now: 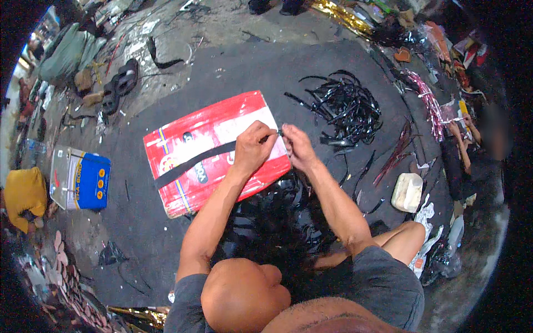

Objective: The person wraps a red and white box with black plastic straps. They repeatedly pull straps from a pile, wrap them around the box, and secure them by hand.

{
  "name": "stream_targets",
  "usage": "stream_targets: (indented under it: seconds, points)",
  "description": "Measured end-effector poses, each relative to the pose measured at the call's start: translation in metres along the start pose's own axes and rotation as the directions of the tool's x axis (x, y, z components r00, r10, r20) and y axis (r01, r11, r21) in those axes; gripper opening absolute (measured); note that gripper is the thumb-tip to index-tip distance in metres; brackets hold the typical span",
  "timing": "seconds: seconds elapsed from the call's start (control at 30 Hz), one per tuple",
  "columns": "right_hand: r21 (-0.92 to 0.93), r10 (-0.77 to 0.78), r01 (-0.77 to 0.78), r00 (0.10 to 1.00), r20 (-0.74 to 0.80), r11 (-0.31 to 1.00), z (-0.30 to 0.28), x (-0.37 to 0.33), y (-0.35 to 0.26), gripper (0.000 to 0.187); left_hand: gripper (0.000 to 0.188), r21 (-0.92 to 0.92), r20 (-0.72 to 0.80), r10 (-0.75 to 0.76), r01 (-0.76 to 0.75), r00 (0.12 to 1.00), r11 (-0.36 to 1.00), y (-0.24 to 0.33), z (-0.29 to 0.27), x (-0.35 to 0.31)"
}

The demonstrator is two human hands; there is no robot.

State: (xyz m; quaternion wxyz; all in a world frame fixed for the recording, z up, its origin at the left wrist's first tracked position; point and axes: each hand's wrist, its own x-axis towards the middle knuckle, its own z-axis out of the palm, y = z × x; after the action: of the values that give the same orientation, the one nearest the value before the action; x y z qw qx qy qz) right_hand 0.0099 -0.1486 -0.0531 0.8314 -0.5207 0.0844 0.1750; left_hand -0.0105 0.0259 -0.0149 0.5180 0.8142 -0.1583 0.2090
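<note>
In front of me lies a red and white tin-like box (222,119) with rounded corners, set at a slant. A flat black strip (202,157) runs across its top from the left edge to my left hand (255,145). The fingers of that hand are closed in a pinch on the strip near the box's right edge. Just right of it, my right hand (298,145) is also closed, thumb against fingers, at a small dark piece between the two hands. Whether this piece is the strip's end, I cannot tell.
A heap of shiny black strips (350,108) lies right of the box on a dark mat (233,66). More black material (277,213) fills my lap. A blue and silver can (91,180) stands left; a white block-like container (407,192) sits right. Another person's arm (459,145) shows far right.
</note>
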Motion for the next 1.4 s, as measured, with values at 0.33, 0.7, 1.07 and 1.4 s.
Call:
stream_targets:
  seconds: [0.33,0.7,1.07,1.4]
  points:
    - [-0.967,-0.537,0.213,0.837,0.105,0.143,0.043,0.033,-0.038,0.040,0.007,0.054,0.013,0.065,-0.066,0.998,0.996,-0.015,-0.002,0.004]
    - [-0.993,-0.442,0.039,0.897,-0.012,0.108,-0.060,0.068,0.049,0.031,0.008,0.011,0.042,0.068,-0.068,0.997,0.998,-0.016,-0.002,-0.002]
    - [-0.946,-0.364,-0.211,0.884,-0.292,0.247,-0.125,0.067,0.043,0.041,0.007,-0.068,0.037,0.069,-0.067,0.997,0.995,-0.018,0.001,-0.001]
    - [-0.851,-0.583,0.488,0.755,0.300,0.193,0.013,0.045,-0.019,0.031,0.007,-0.006,0.051,0.068,-0.068,0.996,0.998,-0.019,-0.005,-0.003]
